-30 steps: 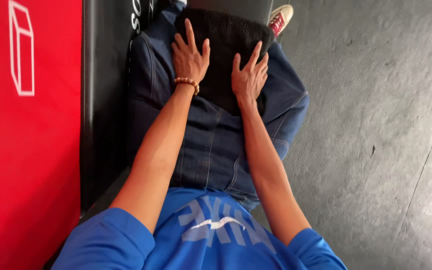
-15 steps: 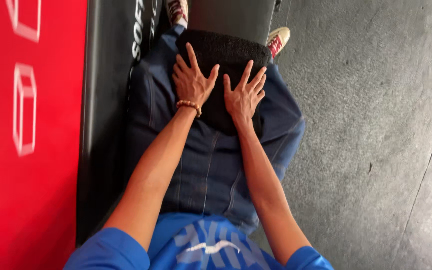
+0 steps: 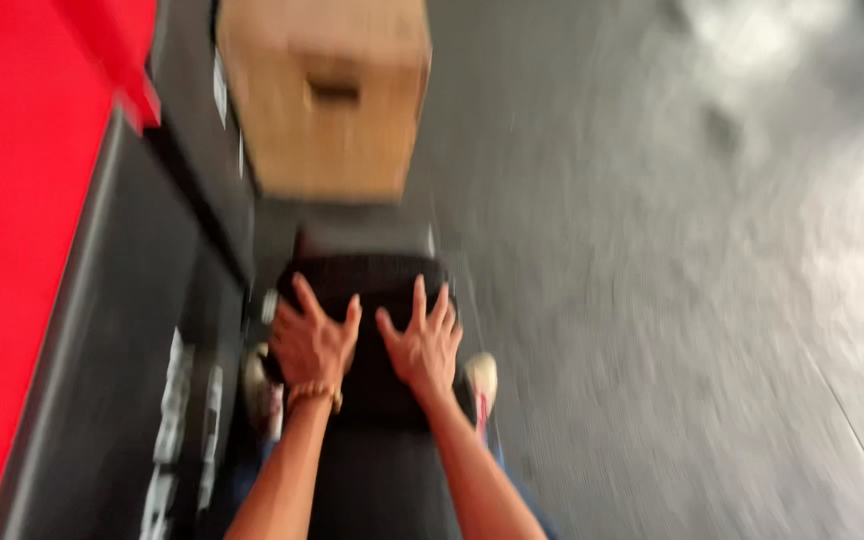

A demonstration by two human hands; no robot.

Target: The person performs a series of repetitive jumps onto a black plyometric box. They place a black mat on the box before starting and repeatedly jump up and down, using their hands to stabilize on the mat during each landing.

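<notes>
Grey floor (image 3: 672,300): fills the right half, smeared by motion blur, no detail readable
Red mat (image 3: 12,250): cut off by the left edge, a black padded block (image 3: 102,400) beside it with blurred white marks
Wooden box (image 3: 327,95): top centre, cut by the top edge, one dark slot in its face
Black cloth (image 3: 367,290): on the floor just below the box, its near part hidden under both hands
Shoes (image 3: 480,378): pale, blurred, at the cloth's near corners
Left hand (image 3: 314,345): beaded bracelet (image 3: 312,392) at the wrist, fingers spread, flat on the cloth, grasping nothing
Right hand (image 3: 422,345): fingers splayed wide, palm pressed on the cloth, not gripping
</notes>
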